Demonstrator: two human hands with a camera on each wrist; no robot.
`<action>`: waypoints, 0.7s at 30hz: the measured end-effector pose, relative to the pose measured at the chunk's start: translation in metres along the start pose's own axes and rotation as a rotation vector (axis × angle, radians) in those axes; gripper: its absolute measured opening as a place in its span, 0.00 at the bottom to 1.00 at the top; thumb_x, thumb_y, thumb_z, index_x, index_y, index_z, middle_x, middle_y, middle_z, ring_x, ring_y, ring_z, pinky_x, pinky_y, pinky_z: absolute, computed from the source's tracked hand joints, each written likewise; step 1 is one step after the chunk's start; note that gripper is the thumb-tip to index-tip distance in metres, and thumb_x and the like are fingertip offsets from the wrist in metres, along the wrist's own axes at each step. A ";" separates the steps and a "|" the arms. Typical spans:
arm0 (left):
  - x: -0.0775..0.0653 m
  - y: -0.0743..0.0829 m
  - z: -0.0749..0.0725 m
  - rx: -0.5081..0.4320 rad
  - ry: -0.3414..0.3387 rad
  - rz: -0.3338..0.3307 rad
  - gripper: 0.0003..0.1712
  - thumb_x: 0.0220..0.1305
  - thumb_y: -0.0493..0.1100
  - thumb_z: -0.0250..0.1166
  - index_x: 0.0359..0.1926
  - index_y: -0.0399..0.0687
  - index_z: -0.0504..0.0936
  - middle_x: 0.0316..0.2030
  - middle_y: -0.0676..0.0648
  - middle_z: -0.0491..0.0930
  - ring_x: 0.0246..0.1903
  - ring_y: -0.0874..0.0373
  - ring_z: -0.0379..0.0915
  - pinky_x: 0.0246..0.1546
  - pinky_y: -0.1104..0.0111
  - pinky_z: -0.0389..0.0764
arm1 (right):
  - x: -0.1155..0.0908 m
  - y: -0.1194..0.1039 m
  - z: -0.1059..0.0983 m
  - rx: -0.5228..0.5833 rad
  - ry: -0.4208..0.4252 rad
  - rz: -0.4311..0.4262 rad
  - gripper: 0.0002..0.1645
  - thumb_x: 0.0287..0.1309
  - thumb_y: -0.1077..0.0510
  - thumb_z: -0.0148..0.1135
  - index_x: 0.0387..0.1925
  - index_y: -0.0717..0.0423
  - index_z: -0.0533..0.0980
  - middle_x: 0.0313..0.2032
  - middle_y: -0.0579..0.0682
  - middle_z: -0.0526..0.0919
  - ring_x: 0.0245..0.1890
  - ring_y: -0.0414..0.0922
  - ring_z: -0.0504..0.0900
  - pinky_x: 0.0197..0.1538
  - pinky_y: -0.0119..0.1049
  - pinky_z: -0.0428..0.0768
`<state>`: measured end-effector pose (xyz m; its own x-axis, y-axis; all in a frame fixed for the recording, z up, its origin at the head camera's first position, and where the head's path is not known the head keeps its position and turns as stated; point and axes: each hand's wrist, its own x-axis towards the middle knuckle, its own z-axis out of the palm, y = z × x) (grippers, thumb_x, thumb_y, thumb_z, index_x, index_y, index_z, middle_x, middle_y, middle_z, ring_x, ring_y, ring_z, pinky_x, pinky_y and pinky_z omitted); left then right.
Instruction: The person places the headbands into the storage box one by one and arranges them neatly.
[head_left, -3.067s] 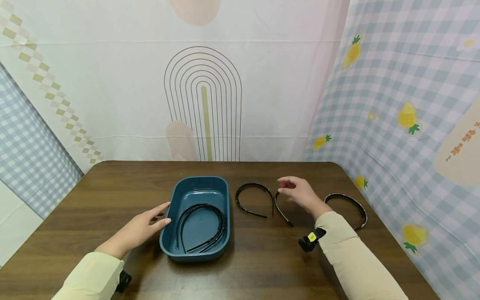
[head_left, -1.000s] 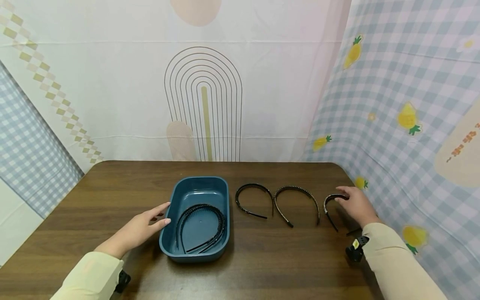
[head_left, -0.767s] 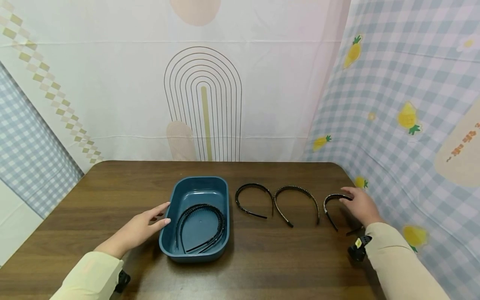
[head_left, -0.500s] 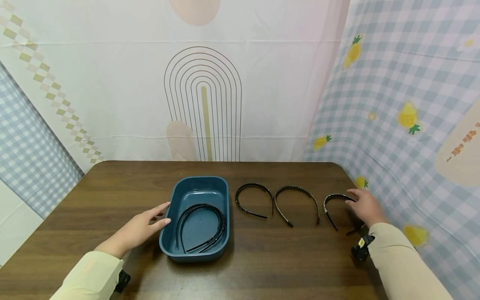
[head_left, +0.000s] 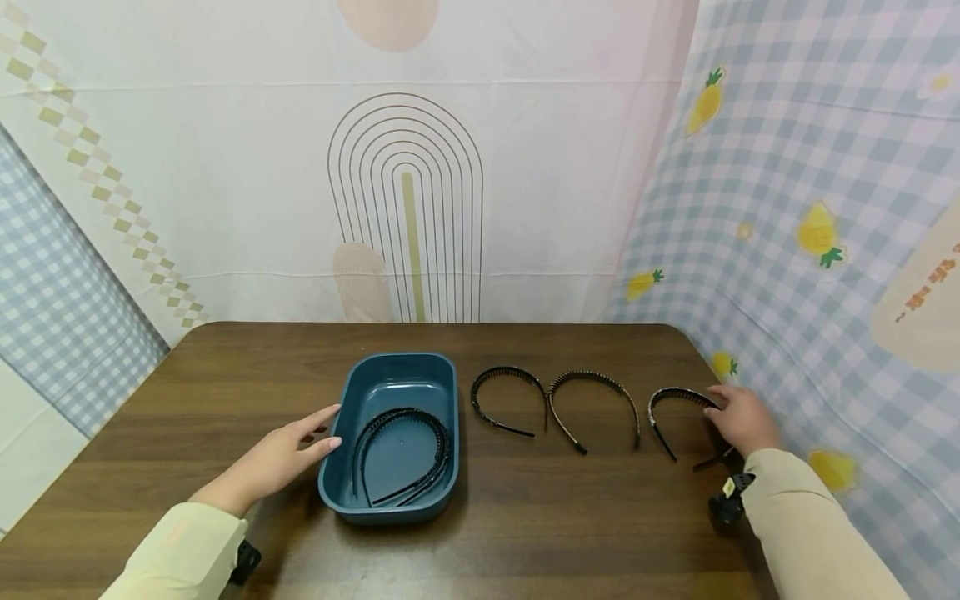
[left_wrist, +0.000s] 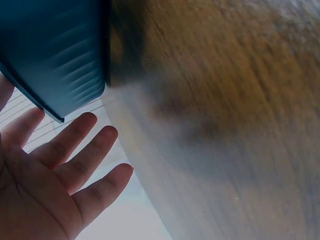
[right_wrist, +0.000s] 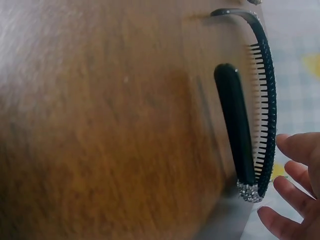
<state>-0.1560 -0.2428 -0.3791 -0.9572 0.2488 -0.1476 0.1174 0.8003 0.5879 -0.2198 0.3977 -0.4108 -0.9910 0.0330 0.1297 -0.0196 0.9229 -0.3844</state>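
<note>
My left hand (head_left: 271, 457) rests its straight fingertips and thumb on the left rim of a blue plastic basin (head_left: 397, 510); in the left wrist view, the fingers (left_wrist: 85, 155) are spread beside its wall. Inside the basin lie several black toothed headbands (head_left: 408, 412). At the table's right side my right hand (head_left: 744, 419) is beside a black headband (head_left: 678, 393) with teeth and glittering stones. Its fingertips are right at the band's outer edge in the right wrist view, not wrapped round the headband (right_wrist: 271, 90). The hand hides part of its right arm in the head view.
Two more headbands lie on the table: a black one (head_left: 510, 370) right of the basin and a gold-toned one (head_left: 588, 375) touching or close to it. The brown wooden table (head_left: 525, 533) ends near a checked cloth (head_left: 810, 333) on the right.
My right hand has gone from the gold-toned headband to the rightmost one, then slid right and down along its outer edge. The headbands, basin and left hand stay put.
</note>
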 end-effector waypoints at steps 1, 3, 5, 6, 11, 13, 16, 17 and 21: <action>0.000 0.000 0.000 0.000 -0.001 -0.001 0.42 0.69 0.61 0.54 0.74 0.44 0.56 0.61 0.31 0.70 0.59 0.36 0.68 0.54 0.40 0.70 | 0.000 0.001 0.000 -0.003 -0.004 0.012 0.25 0.59 0.63 0.60 0.55 0.75 0.71 0.53 0.76 0.73 0.51 0.72 0.71 0.50 0.62 0.72; 0.000 0.000 0.000 -0.002 -0.002 -0.004 0.42 0.69 0.61 0.54 0.74 0.44 0.56 0.61 0.32 0.70 0.59 0.36 0.68 0.54 0.41 0.70 | 0.000 0.003 -0.001 -0.010 -0.014 0.035 0.26 0.60 0.63 0.60 0.56 0.75 0.70 0.54 0.76 0.72 0.50 0.72 0.72 0.49 0.62 0.72; 0.000 0.000 0.000 -0.002 -0.002 -0.005 0.42 0.69 0.61 0.54 0.74 0.44 0.56 0.62 0.32 0.70 0.59 0.36 0.68 0.54 0.41 0.70 | -0.001 0.004 -0.001 -0.015 -0.020 0.052 0.26 0.60 0.63 0.60 0.56 0.75 0.70 0.54 0.76 0.72 0.50 0.71 0.72 0.48 0.61 0.73; 0.000 0.000 0.000 -0.003 -0.003 -0.007 0.42 0.69 0.61 0.54 0.74 0.45 0.56 0.62 0.32 0.69 0.59 0.36 0.68 0.54 0.41 0.70 | -0.001 0.006 0.000 -0.015 -0.023 0.059 0.26 0.60 0.63 0.60 0.57 0.75 0.70 0.54 0.76 0.72 0.49 0.71 0.73 0.48 0.61 0.73; 0.000 0.000 0.000 -0.001 0.000 -0.007 0.42 0.69 0.62 0.54 0.74 0.45 0.56 0.62 0.31 0.69 0.59 0.36 0.68 0.54 0.41 0.70 | -0.001 0.012 0.001 -0.011 -0.026 0.080 0.27 0.59 0.62 0.61 0.57 0.75 0.69 0.52 0.76 0.73 0.45 0.68 0.76 0.44 0.58 0.75; 0.000 0.000 0.000 0.002 0.002 -0.007 0.42 0.69 0.62 0.54 0.74 0.45 0.56 0.62 0.31 0.69 0.59 0.36 0.68 0.54 0.40 0.70 | 0.000 0.013 0.001 -0.010 -0.029 0.084 0.27 0.59 0.62 0.61 0.56 0.75 0.69 0.51 0.76 0.74 0.43 0.66 0.77 0.43 0.57 0.75; 0.000 0.000 0.000 0.008 0.005 -0.008 0.42 0.69 0.62 0.54 0.74 0.44 0.56 0.61 0.31 0.70 0.59 0.36 0.69 0.54 0.40 0.70 | 0.000 0.015 0.001 -0.007 -0.039 0.089 0.27 0.59 0.62 0.61 0.56 0.75 0.69 0.50 0.76 0.75 0.41 0.65 0.77 0.42 0.56 0.75; 0.000 0.000 0.000 0.008 0.004 -0.008 0.42 0.69 0.62 0.54 0.74 0.44 0.56 0.61 0.31 0.70 0.59 0.36 0.69 0.54 0.40 0.70 | 0.000 0.015 0.001 -0.006 -0.045 0.092 0.27 0.59 0.62 0.61 0.56 0.76 0.69 0.50 0.76 0.75 0.41 0.64 0.77 0.42 0.55 0.75; 0.000 0.000 0.000 0.010 0.001 -0.008 0.42 0.69 0.61 0.54 0.74 0.44 0.56 0.61 0.31 0.70 0.58 0.36 0.69 0.54 0.40 0.70 | -0.001 0.015 0.000 -0.004 -0.081 0.120 0.27 0.60 0.63 0.60 0.56 0.77 0.68 0.52 0.77 0.73 0.45 0.67 0.76 0.44 0.56 0.75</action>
<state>-0.1561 -0.2424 -0.3791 -0.9583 0.2424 -0.1515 0.1126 0.8074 0.5791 -0.2193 0.4116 -0.4166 -0.9937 0.1121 0.0084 0.1000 0.9157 -0.3893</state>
